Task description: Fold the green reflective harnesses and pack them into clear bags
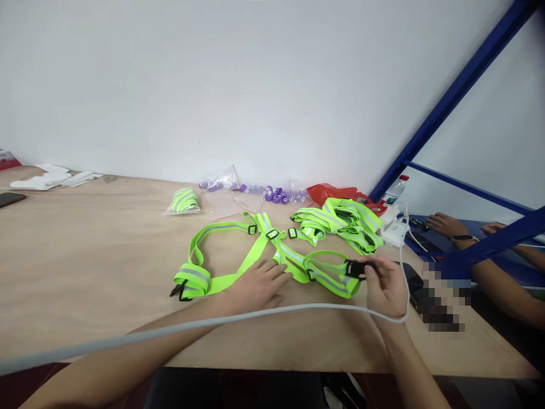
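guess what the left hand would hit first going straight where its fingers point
Probably the green strap just past the fingertips of the left hand, though they may already touch it; depth is unclear.

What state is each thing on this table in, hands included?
Left hand: palm down, fingers on the green harness
Right hand: closed on a black buckle
Green harness: spread out, partly looped
Bagged strap: coiled in clear plastic
Strap pile: heaped, unbagged
Red bag: crumpled
Bottle: capped
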`<act>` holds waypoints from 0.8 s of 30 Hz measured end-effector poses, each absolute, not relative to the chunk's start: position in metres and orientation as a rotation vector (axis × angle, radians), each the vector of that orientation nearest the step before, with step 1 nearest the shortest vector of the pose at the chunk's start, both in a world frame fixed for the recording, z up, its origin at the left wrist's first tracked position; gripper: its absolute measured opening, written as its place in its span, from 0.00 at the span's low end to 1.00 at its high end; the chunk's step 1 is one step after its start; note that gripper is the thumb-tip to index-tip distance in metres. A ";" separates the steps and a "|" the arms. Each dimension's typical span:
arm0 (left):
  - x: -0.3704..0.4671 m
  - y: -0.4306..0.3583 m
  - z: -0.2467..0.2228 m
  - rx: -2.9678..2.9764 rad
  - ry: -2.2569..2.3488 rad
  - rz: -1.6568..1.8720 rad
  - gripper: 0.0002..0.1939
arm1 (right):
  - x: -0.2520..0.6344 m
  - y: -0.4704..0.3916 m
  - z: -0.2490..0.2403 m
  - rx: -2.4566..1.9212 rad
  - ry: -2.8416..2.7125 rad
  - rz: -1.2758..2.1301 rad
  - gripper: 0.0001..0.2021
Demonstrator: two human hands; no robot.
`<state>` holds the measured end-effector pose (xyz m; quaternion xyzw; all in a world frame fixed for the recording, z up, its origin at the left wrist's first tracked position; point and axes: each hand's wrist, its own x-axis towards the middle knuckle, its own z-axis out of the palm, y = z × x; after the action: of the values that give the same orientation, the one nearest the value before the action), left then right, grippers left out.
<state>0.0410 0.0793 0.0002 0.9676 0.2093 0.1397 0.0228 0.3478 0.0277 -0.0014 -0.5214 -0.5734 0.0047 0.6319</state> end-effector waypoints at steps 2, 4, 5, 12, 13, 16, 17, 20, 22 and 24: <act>0.040 0.081 -0.007 2.950 0.639 0.433 0.19 | 0.338 0.008 -0.007 -1.263 -1.494 -0.063 0.06; 0.037 0.084 -0.010 2.911 0.677 0.449 0.17 | 0.328 -0.015 -0.011 -1.223 -1.753 -0.138 0.09; 0.034 0.086 -0.010 2.898 0.710 0.450 0.15 | 0.324 -0.026 -0.013 -1.172 -1.880 -0.163 0.11; 0.019 0.106 -0.002 2.860 1.066 0.401 0.14 | 0.321 -0.065 -0.020 -1.338 -1.952 -0.035 0.08; 0.017 0.108 0.002 2.855 1.129 0.403 0.15 | 0.325 -0.064 -0.022 -1.416 -1.887 -0.038 0.06; 0.012 0.109 0.016 2.844 1.312 0.429 0.15 | 0.334 -0.060 -0.027 -1.694 -1.733 -0.006 0.13; 0.011 0.108 0.021 2.842 1.366 0.442 0.14 | 0.334 -0.059 -0.029 -1.780 -1.704 0.013 0.17; 0.015 0.100 0.028 2.877 1.360 0.515 0.14 | 0.323 -0.061 -0.033 -1.967 -1.682 0.040 0.22; 0.022 0.093 0.024 2.951 1.120 0.575 0.15 | 0.305 -0.065 -0.035 -2.000 -1.757 0.022 0.23; 0.029 0.087 0.012 3.018 0.801 0.574 0.20 | 0.283 -0.068 -0.036 -1.984 -1.859 -0.031 0.25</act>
<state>0.0292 0.0873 0.0124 0.9505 0.2521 0.1807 -0.0165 0.2828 -0.0680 -0.0357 -0.7136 -0.6684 -0.0111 0.2098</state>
